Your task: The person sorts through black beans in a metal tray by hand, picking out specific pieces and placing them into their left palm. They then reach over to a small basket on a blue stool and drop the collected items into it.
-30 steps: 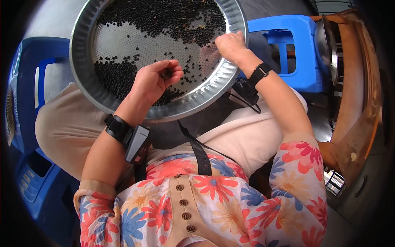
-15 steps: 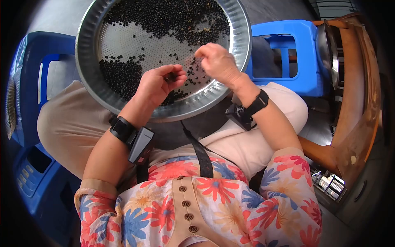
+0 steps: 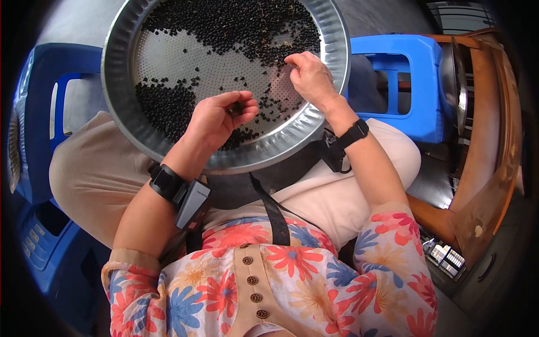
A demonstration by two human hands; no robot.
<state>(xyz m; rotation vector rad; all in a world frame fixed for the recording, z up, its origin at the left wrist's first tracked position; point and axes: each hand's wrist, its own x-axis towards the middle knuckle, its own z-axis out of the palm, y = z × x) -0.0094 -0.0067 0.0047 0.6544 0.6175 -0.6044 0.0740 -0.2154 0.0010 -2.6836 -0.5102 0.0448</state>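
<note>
A wide round metal sieve (image 3: 115, 95) with a perforated bottom holds black beans. One large spread of black beans (image 3: 224, 25) covers its far side, with pale bits of chaff among them; a smaller heap (image 3: 165, 106) lies at the near left. My left hand (image 3: 222, 115) is half-curled over the near part of the sieve, with something small and dark inside its fingers that I cannot make out. Above the sieve's right side, my right hand (image 3: 314, 78) has its thumb and forefinger pinched together; whatever lies between them is too small to see.
Blue plastic stools stand at the left (image 3: 42, 112) and right (image 3: 418, 84) of the sieve. A metal lid or pan (image 3: 453, 81) leans beside the right stool, next to wooden furniture (image 3: 483, 168). Dark devices are strapped to both wrists.
My right hand has moved right and slightly away from my left hand, toward the far right beans. My left hand stays nearly in place. The sieve has shifted slightly.
</note>
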